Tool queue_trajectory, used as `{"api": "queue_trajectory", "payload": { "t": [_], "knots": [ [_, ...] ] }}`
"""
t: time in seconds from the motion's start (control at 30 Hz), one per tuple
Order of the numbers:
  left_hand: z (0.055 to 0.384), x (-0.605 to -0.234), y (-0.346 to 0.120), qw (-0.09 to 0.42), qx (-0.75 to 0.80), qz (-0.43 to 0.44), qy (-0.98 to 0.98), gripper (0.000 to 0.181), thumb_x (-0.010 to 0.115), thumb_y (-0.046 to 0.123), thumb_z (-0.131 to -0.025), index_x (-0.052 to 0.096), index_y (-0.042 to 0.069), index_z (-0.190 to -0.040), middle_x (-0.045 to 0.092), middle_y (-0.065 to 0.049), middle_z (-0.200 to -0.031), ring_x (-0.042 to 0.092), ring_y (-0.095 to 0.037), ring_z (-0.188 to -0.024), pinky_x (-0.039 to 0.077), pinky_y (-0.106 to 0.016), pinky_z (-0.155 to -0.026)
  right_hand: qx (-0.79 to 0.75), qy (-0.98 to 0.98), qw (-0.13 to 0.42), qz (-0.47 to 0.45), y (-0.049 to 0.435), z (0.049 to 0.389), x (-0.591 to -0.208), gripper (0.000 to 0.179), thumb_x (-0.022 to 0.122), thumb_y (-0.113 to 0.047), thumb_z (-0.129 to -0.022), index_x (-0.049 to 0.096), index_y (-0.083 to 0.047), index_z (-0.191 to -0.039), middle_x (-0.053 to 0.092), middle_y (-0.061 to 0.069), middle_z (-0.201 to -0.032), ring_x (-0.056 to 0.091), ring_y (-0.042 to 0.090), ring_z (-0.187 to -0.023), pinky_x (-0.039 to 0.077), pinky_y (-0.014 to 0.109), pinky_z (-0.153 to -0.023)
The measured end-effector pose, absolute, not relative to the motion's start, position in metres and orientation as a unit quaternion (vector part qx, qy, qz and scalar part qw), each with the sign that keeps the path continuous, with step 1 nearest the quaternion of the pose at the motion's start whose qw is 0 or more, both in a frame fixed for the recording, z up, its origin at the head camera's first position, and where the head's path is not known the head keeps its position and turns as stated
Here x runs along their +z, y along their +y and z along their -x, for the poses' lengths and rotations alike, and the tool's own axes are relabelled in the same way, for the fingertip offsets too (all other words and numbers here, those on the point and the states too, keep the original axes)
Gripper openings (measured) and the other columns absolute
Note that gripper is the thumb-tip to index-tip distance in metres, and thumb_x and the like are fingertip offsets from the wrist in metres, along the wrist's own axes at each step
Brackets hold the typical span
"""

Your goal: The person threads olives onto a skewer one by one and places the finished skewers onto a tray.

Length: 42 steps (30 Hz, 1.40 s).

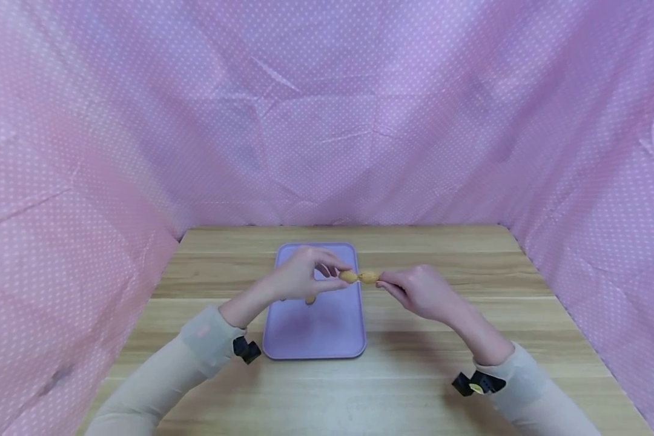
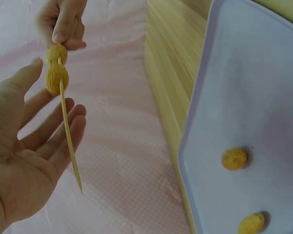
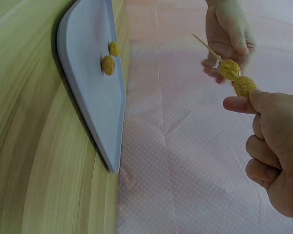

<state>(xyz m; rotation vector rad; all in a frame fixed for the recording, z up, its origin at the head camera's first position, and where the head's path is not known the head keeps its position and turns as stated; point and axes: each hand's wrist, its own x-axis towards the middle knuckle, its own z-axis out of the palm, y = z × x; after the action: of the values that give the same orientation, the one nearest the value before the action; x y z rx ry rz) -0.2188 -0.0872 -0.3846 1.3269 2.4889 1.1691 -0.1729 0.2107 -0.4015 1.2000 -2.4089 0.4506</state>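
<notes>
Over the tray, a thin wooden skewer (image 2: 69,139) carries two golden, wrinkled balls (image 2: 57,79), apparently some kind of food, one against the other. In the right wrist view, my right hand (image 3: 288,141) pinches the skewer's end close behind the nearer ball (image 3: 244,86). Beyond the balls the bare pointed end sticks out toward my left hand (image 2: 27,146). That hand's fingers are spread and relaxed around the farther ball (image 3: 229,69). Its thumb stands apart from the ball; whether the index finger touches it from behind, I cannot tell.
Two more golden balls (image 2: 234,159) lie on a light purple tray (image 1: 316,348). The tray rests on a wood-grain table (image 1: 414,375). Pink dotted cloth (image 1: 327,121) hangs behind the table and at both sides.
</notes>
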Motion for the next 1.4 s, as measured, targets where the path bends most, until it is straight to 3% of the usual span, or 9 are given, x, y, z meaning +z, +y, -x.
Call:
{"api": "queue_trajectory", "payload": {
  "t": [0.13, 0.3, 0.37, 0.47, 0.53, 0.67, 0.97, 1.1, 1.4],
  "knots": [
    [0.228, -0.397, -0.098, 0.079, 0.34, -0.369, 0.861, 0.026, 0.073, 0.027, -0.102, 0.082, 0.007, -0.116, 0.082, -0.005, -0.106, 0.072, -0.007, -0.087, 0.062, -0.018, -0.079, 0.148, -0.872, 0.21, -0.416, 0.224, 0.172, -0.406, 0.011, 0.082, -0.009, -0.091, 0.074, -0.016, -0.091, 0.063, -0.014, -0.066, 0.037, -0.007, -0.056, 0.037, 0.015, -0.048],
    [0.242, -0.417, -0.116, 0.132, 0.304, -0.311, 0.891, 0.04, 0.063, 0.025, -0.109, 0.081, 0.0, -0.084, 0.069, -0.004, -0.068, 0.049, -0.004, -0.057, 0.04, -0.017, -0.053, 0.137, -0.877, 0.208, -0.411, 0.241, 0.169, -0.412, 0.011, 0.081, -0.01, -0.092, 0.073, -0.017, -0.09, 0.061, -0.015, -0.066, 0.037, -0.008, -0.057, 0.039, 0.016, -0.049],
    [0.245, -0.426, -0.121, 0.143, 0.302, -0.292, 0.896, 0.04, 0.062, 0.022, -0.109, 0.08, -0.002, -0.084, 0.068, -0.005, -0.068, 0.044, -0.005, -0.054, 0.035, -0.018, -0.051, 0.133, -0.879, 0.204, -0.41, 0.247, 0.167, -0.414, 0.012, 0.081, -0.01, -0.092, 0.072, -0.018, -0.088, 0.061, -0.016, -0.066, 0.038, -0.008, -0.057, 0.04, 0.016, -0.049],
    [0.249, -0.438, -0.124, 0.152, 0.294, -0.266, 0.905, 0.028, 0.065, 0.017, -0.106, 0.081, -0.005, -0.096, 0.076, -0.011, -0.078, 0.051, -0.007, -0.054, 0.041, -0.019, -0.05, 0.129, -0.882, 0.198, -0.408, 0.255, 0.164, -0.414, 0.015, 0.081, -0.009, -0.091, 0.071, -0.019, -0.087, 0.059, -0.017, -0.065, 0.037, -0.009, -0.057, 0.04, 0.016, -0.05],
    [0.25, -0.447, -0.124, 0.145, 0.284, -0.253, 0.913, 0.02, 0.07, 0.014, -0.102, 0.082, -0.001, -0.106, 0.082, -0.014, -0.092, 0.061, -0.009, -0.059, 0.051, -0.02, -0.054, 0.126, -0.884, 0.198, -0.404, 0.261, 0.163, -0.414, 0.017, 0.081, -0.009, -0.091, 0.069, -0.021, -0.086, 0.056, -0.018, -0.064, 0.036, -0.009, -0.057, 0.039, 0.016, -0.05],
    [0.249, -0.465, -0.123, 0.146, 0.244, -0.25, 0.926, 0.017, 0.077, 0.017, -0.097, 0.083, 0.002, -0.103, 0.083, -0.011, -0.093, 0.072, -0.012, -0.07, 0.062, -0.025, -0.065, 0.12, -0.888, 0.198, -0.398, 0.269, 0.161, -0.414, 0.017, 0.081, -0.009, -0.091, 0.07, -0.021, -0.087, 0.058, -0.018, -0.065, 0.037, -0.009, -0.057, 0.039, 0.017, -0.05],
    [0.238, -0.48, -0.109, 0.114, 0.218, -0.231, 0.941, 0.033, 0.094, 0.023, -0.08, 0.081, 0.001, -0.101, 0.08, -0.005, -0.085, 0.071, -0.011, -0.076, 0.064, -0.027, -0.073, 0.114, -0.89, 0.199, -0.394, 0.279, 0.159, -0.415, 0.014, 0.082, -0.01, -0.09, 0.072, -0.02, -0.088, 0.054, -0.019, -0.064, 0.035, -0.009, -0.056, 0.036, 0.015, -0.05],
    [0.237, -0.478, -0.104, 0.103, 0.239, -0.235, 0.937, 0.024, 0.089, 0.014, -0.085, 0.081, 0.001, -0.103, 0.079, -0.006, -0.088, 0.07, -0.01, -0.077, 0.062, -0.024, -0.072, 0.117, -0.89, 0.195, -0.395, 0.28, 0.16, -0.416, 0.013, 0.082, -0.011, -0.091, 0.072, -0.019, -0.088, 0.053, -0.019, -0.064, 0.034, -0.01, -0.056, 0.034, 0.012, -0.05],
    [0.226, -0.414, -0.111, 0.087, 0.425, -0.269, 0.86, 0.029, 0.074, 0.0, -0.096, 0.075, -0.004, -0.125, 0.08, -0.018, -0.115, 0.077, -0.027, -0.103, 0.067, -0.032, -0.092, 0.142, -0.871, 0.248, -0.4, 0.287, 0.163, -0.413, 0.013, 0.081, -0.004, -0.088, 0.077, -0.016, -0.092, 0.073, -0.011, -0.073, 0.049, -0.01, -0.059, 0.051, 0.022, -0.05]
  ]
}}
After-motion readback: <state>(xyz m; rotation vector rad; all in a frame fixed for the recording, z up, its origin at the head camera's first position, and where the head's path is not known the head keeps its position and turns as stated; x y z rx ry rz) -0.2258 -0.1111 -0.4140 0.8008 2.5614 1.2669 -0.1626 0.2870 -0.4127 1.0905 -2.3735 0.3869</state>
